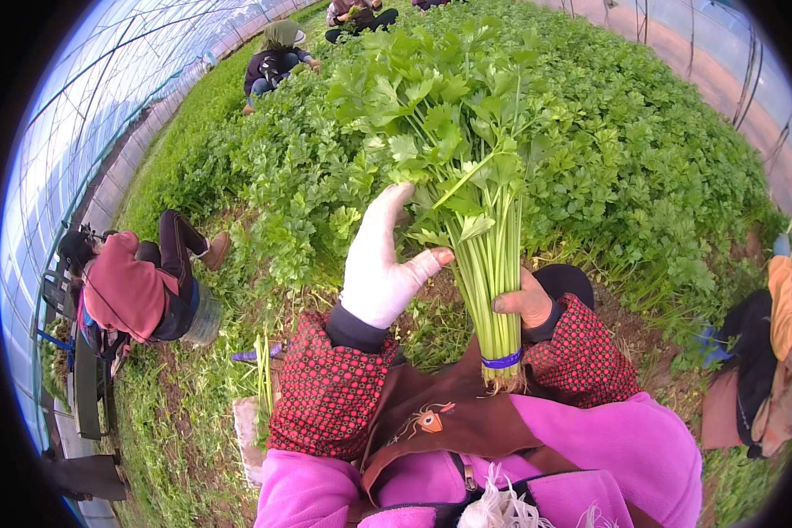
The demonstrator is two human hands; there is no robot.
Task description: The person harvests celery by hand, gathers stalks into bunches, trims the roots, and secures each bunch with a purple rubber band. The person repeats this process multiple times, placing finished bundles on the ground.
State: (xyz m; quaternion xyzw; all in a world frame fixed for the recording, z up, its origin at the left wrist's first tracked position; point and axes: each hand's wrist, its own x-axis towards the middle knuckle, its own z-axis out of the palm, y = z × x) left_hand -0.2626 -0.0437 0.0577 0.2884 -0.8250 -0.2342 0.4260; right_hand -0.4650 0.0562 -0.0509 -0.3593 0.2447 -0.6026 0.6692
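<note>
A tall bunch of celery (492, 264) stands nearly upright in front of my chest, leaves up and roots down. A blue-purple band (501, 360) circles its stalks just above the pale roots. My right hand (528, 302) grips the stalks low on the right side, thumb in front and fingers hidden behind. On the left, my left hand (386, 257) wears a white glove with the thumb tip bare. Its fingers point up, spread from the thumb, and the thumb tip is at the stalks' left edge; I cannot tell if it touches.
Dense celery plants (607, 152) grow ahead inside a plastic-film greenhouse. One person (132, 284) sits at left, another person (277, 59) crouches farther off, and part of a person (759, 356) shows at right. Loose stalks (264, 369) lie by my left sleeve.
</note>
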